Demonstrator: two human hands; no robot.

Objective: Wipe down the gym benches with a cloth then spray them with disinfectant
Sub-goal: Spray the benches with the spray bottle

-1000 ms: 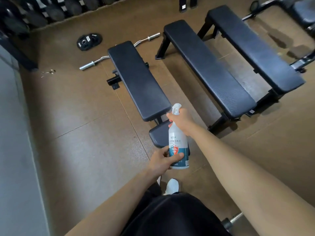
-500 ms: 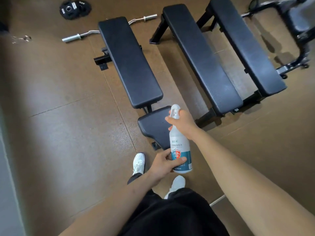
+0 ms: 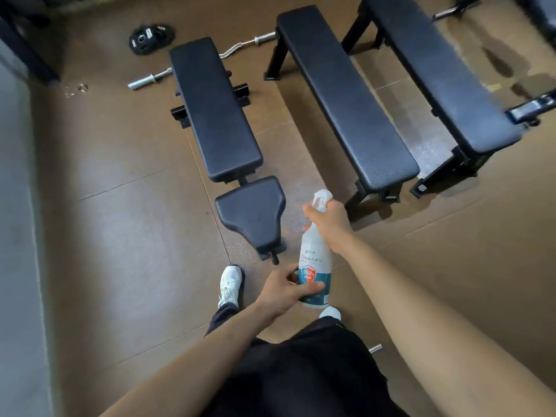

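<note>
While the disinfectant spray bottle (image 3: 314, 266) is held upright in front of the body, the right hand (image 3: 329, 224) wraps its neck just below the white trigger head (image 3: 322, 197), fingers curled round it. The left hand (image 3: 281, 291) grips the lower body of the bottle at the teal label band, thumb across the front and fingers round the far side. The bottle is white, with a red-and-teal shield marked 99.9%. It is above the brown rubber floor (image 3: 120, 236), just to the right of the seat pad (image 3: 251, 212) of the adjustable bench (image 3: 215, 109). Whether the trigger is pressed cannot be told.

Three black padded benches lie ahead, side by side. The adjustable bench is on the left, its backrest flat and in line with the seat pad. A flat bench (image 3: 346, 94) stands in the middle, and a second flat bench (image 3: 436, 70) stands to its right. A chrome curl bar (image 3: 150, 80) lies on the floor and passes behind the adjustable bench, with a black weight plate (image 3: 149, 39) near it. White sneakers (image 3: 230, 284) and black trousers (image 3: 301, 371) show at the bottom.
</note>
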